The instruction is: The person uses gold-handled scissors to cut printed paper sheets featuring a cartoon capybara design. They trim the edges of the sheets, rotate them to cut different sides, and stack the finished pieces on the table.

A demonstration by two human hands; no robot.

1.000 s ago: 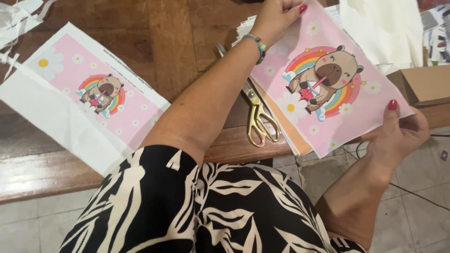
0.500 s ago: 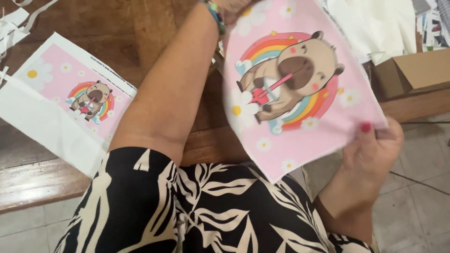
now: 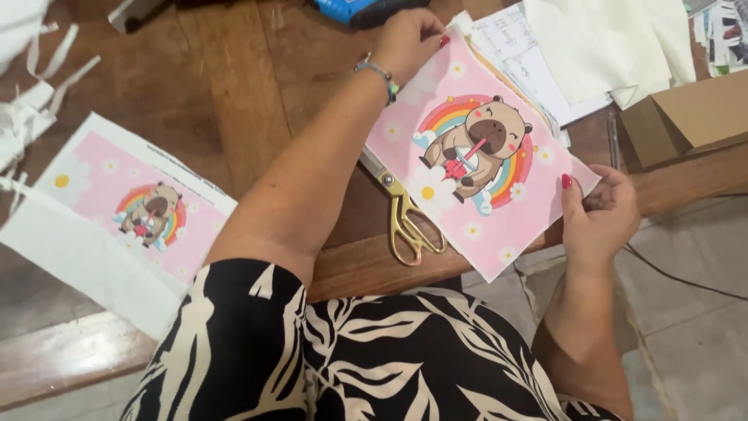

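I hold a pink printed sheet (image 3: pixel 510 226) with a cartoon brown animal in front of a rainbow, stretched between both hands above the wooden table's edge (image 3: pixel 366 265). My left hand (image 3: pixel 409 43), a beaded bracelet on its wrist, pinches the sheet's top corner. My right hand (image 3: pixel 600 214), nails painted red, grips the lower right corner just past the table's edge. Gold-handled scissors (image 3: pixel 405 222) lie on the table, partly under the sheet. A second sheet with the same picture (image 3: pixel 140 210) lies flat at the left, with white margins around it.
White paper strips (image 3: pixel 31 101) lie at the far left. White papers (image 3: pixel 600 47) are piled at the top right beside an open cardboard box (image 3: pixel 686 113). A blue object (image 3: pixel 351 9) sits at the top edge. A dark cable (image 3: pixel 678 273) runs across the tiled floor.
The pink sheet was held up closer to the camera half a second ago; now it sits lower and farther away, over the table edge. Both hands keep their grip on its corners.
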